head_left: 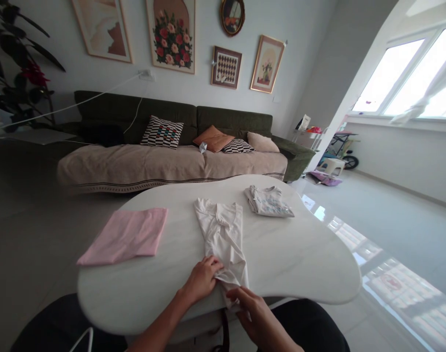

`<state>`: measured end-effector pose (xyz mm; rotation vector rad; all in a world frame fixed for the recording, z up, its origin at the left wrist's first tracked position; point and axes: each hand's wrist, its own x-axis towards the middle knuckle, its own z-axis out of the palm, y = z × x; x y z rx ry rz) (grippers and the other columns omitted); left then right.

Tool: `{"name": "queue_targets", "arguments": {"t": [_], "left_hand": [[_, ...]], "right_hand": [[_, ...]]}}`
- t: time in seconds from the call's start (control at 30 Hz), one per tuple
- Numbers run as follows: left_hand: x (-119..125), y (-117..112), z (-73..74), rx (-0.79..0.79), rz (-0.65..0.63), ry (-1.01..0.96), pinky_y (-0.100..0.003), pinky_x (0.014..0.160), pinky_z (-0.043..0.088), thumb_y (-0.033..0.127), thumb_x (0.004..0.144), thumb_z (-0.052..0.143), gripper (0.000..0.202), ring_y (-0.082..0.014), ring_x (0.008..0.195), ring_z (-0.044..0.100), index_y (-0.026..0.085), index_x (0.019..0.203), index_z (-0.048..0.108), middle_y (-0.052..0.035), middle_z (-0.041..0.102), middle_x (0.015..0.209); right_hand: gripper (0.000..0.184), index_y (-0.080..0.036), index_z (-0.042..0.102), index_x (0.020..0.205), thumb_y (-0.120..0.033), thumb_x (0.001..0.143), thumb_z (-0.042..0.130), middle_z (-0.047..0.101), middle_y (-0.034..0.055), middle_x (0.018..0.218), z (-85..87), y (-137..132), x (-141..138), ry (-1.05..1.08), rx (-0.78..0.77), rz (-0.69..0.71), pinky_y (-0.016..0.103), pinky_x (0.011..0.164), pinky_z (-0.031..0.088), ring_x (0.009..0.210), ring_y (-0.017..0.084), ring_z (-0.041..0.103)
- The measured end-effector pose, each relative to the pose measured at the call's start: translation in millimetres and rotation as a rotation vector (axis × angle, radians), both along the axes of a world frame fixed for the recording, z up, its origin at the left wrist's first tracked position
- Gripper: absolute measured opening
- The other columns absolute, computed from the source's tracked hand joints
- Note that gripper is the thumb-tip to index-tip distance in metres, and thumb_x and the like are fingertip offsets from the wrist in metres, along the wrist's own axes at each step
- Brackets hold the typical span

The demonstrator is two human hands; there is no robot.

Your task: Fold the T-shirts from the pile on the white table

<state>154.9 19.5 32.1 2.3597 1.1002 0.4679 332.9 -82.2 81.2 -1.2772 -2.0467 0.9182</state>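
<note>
A white shirt (226,239) lies lengthwise on the table, its sides folded in and its collar end pointing away from me. Its lower end hangs over the near table edge. My left hand (205,275) is on the shirt's lower left side, fingers bent and closed on the fabric. Nearer to me, my right hand (253,310) pinches the shirt's hem at the table edge; some of its fingertips are hidden. A folded pink cloth (129,234) lies flat to the left. Beyond the white shirt, to the right, sits a folded light grey shirt (269,201) with blue print.
The white table (300,254) has a rounded, wavy edge. Behind it stands a dark green sofa (234,119) with a beige cover and several cushions. My knees are beneath the near edge. A white cable (83,101) crosses at upper left.
</note>
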Motion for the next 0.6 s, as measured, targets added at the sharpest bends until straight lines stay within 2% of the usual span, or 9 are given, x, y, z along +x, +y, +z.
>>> {"name": "queue_targets", "arguments": {"t": [0.1, 0.2, 0.27, 0.37, 0.47, 0.53, 0.6], "left_hand": [[-9.6, 5.6, -0.2, -0.076, -0.022, -0.076, -0.023, 0.087, 0.039, 0.021, 0.077, 0.046, 0.029, -0.0149, 0.099, 0.052, 0.024, 0.103, 0.059, -0.0019, 0.055, 0.107], [-8.6, 6.1, 4.1, -0.104, 0.010, -0.058, -0.023, 0.081, 0.041, 0.041, 0.083, 0.043, 0.031, -0.0156, 0.094, 0.054, 0.024, 0.101, 0.061, -0.0023, 0.056, 0.106], [0.0, 4.1, 5.9, -0.061, 0.043, -0.007, -0.025, 0.079, 0.042, 0.046, 0.080, 0.047, 0.034, -0.0168, 0.092, 0.055, 0.024, 0.100, 0.061, -0.0029, 0.056, 0.104], [17.2, 2.0, 4.3, 0.020, 0.098, 0.099, -0.026, 0.079, 0.041, 0.037, 0.076, 0.054, 0.025, -0.0170, 0.088, 0.056, 0.023, 0.096, 0.062, -0.0031, 0.058, 0.098], [26.5, 4.5, 2.8, 0.036, 0.151, 0.121, -0.025, 0.075, 0.040, 0.022, 0.080, 0.046, 0.017, -0.0146, 0.080, 0.057, 0.022, 0.084, 0.062, -0.0021, 0.060, 0.088], [22.6, 8.8, 7.6, 0.026, 0.192, 0.002, -0.023, 0.071, 0.041, 0.019, 0.081, 0.041, 0.019, -0.0132, 0.077, 0.058, 0.021, 0.080, 0.060, -0.0012, 0.060, 0.083], [8.9, 13.9, 19.8, 0.025, 0.279, -0.185, -0.021, 0.066, 0.042, 0.021, 0.082, 0.038, 0.019, -0.0123, 0.071, 0.058, 0.020, 0.083, 0.057, -0.0005, 0.061, 0.079]], "right_hand": [[0.036, -0.023, 0.054, 0.098, -0.009, 0.067, 0.043, 0.057, 0.0015, 0.091, -17.8, -3.3, 24.2, -0.064, -0.036, -0.090, 0.023, 0.072, 0.042, 0.074, 0.012, 0.056], [0.022, -0.020, 0.055, 0.086, -0.015, 0.069, 0.043, 0.058, 0.0031, 0.082, -49.7, -6.5, 53.2, -0.149, -0.008, -0.350, 0.027, 0.069, 0.043, 0.071, 0.015, 0.056], [0.019, -0.020, 0.054, 0.085, -0.019, 0.069, 0.045, 0.059, 0.0041, 0.080, -71.4, -10.4, 62.6, -0.147, -0.008, -0.507, 0.029, 0.068, 0.043, 0.072, 0.018, 0.057], [0.022, -0.021, 0.051, 0.089, -0.026, 0.069, 0.050, 0.061, 0.0027, 0.075, -94.1, -16.4, 56.0, 0.025, -0.077, -0.587, 0.028, 0.065, 0.045, 0.067, 0.017, 0.058], [0.019, -0.021, 0.049, 0.085, -0.030, 0.068, 0.053, 0.061, 0.0015, 0.074, -104.9, -17.1, 37.9, 0.292, -0.171, -0.610, 0.026, 0.061, 0.046, 0.068, 0.017, 0.060], [0.022, -0.021, 0.048, 0.083, -0.030, 0.065, 0.056, 0.061, 0.0005, 0.073, -110.2, -14.7, 28.1, 0.432, -0.202, -0.652, 0.025, 0.059, 0.045, 0.068, 0.017, 0.060], [0.026, -0.021, 0.046, 0.083, -0.029, 0.062, 0.059, 0.059, -0.0020, 0.067, -115.3, -11.9, 22.5, 0.495, -0.215, -0.687, 0.024, 0.054, 0.043, 0.061, 0.015, 0.058]]}}
